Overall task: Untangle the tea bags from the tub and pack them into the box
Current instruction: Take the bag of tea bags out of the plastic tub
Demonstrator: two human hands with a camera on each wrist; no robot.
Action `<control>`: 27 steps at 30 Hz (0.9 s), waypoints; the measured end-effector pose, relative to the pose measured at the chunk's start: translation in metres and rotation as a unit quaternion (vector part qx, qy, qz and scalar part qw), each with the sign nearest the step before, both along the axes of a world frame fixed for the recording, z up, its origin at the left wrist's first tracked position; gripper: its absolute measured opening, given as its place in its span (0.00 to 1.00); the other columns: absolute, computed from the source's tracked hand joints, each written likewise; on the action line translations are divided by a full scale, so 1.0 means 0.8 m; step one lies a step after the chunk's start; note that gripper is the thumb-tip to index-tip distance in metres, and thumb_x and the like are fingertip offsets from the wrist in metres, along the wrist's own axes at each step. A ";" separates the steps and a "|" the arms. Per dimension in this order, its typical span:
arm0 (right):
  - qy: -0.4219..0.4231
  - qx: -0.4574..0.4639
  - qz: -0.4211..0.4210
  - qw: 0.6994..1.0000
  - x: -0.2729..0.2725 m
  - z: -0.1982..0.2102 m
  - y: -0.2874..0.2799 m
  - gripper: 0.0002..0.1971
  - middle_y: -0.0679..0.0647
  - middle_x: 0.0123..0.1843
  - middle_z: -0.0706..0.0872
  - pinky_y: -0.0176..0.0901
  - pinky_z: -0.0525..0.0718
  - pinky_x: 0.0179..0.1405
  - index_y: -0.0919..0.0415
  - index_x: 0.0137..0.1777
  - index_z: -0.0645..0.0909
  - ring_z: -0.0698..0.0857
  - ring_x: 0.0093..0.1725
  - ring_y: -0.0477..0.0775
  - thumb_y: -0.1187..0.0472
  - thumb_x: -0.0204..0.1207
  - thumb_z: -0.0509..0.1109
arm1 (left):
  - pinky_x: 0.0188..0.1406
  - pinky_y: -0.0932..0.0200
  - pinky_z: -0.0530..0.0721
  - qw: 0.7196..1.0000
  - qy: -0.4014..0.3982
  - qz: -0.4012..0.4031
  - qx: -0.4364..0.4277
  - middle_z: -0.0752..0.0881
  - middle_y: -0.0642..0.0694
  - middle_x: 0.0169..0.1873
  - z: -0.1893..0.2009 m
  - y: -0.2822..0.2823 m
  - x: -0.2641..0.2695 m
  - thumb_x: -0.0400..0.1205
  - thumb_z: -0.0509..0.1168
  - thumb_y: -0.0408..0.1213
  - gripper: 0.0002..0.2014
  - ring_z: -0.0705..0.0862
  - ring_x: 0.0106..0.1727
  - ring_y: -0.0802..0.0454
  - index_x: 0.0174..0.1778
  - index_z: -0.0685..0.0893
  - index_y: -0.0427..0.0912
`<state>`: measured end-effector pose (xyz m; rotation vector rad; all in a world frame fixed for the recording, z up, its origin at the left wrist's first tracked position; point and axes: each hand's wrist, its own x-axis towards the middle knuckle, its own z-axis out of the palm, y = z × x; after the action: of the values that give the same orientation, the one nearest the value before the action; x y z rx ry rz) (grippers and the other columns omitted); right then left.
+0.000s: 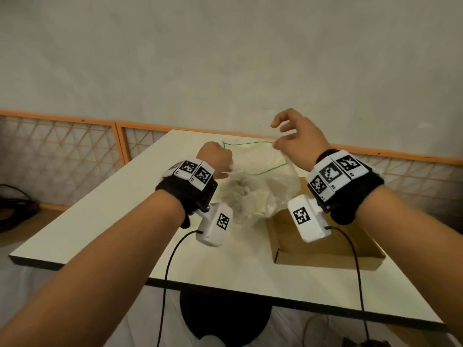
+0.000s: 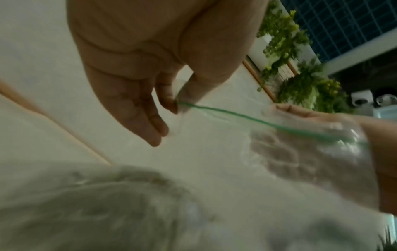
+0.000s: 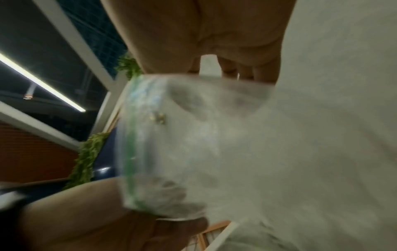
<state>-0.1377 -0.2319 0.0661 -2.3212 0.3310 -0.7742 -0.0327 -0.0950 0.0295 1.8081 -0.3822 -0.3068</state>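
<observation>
Both wrist views were blurred; the pale lumps inside the clear green-rimmed bag (image 1: 260, 186) were probably tea bags. The left hand (image 1: 215, 162) pinched its rim, as did the right hand (image 1: 298, 141), other fingers loosely spread. It hung over the white table (image 1: 100, 221), beside the cardboard box (image 1: 325, 249). No writing was legible.

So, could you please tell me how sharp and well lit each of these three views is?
Head view: dim, warm light, fairly sharp on both wrists, though the clear bag looks hazy and straight edges bow. Left wrist view: the left hand is fairly clear, the bag's green strip and the lower half smear. Right wrist view: heavily blurred, the bag fills it, and a ceiling light glares.
</observation>
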 end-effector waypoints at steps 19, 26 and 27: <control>-0.132 0.450 0.160 0.869 0.020 -0.020 -0.008 0.08 0.52 0.44 0.85 0.50 0.80 0.62 0.57 0.38 0.82 0.83 0.54 0.54 0.66 0.77 0.65 | 0.15 0.69 0.65 0.912 0.221 -0.050 -0.343 0.61 0.51 0.15 0.025 0.037 0.028 0.84 0.58 0.29 0.15 0.60 0.13 0.57 0.31 0.68 0.42; 0.279 -0.090 0.086 0.952 0.026 -0.109 -0.003 0.28 0.59 0.72 0.74 0.44 0.74 0.67 0.51 0.77 0.65 0.75 0.70 0.61 0.66 0.78 0.62 | 0.26 0.61 0.72 0.816 0.307 0.019 -0.489 0.67 0.46 0.18 0.015 0.036 0.061 0.88 0.47 0.30 0.17 0.66 0.22 0.51 0.32 0.65 0.39; 0.310 -0.132 0.097 0.936 0.026 -0.113 0.002 0.31 0.60 0.73 0.74 0.47 0.75 0.68 0.50 0.80 0.59 0.76 0.69 0.62 0.65 0.78 0.63 | 0.27 0.61 0.72 0.812 0.307 0.020 -0.496 0.68 0.45 0.18 0.013 0.036 0.063 0.89 0.46 0.30 0.17 0.67 0.23 0.50 0.33 0.66 0.38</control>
<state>-0.1171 -0.2305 -0.0243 -2.7642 0.2689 0.0380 0.0177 -0.0665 0.0399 0.6172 -0.0029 -0.5187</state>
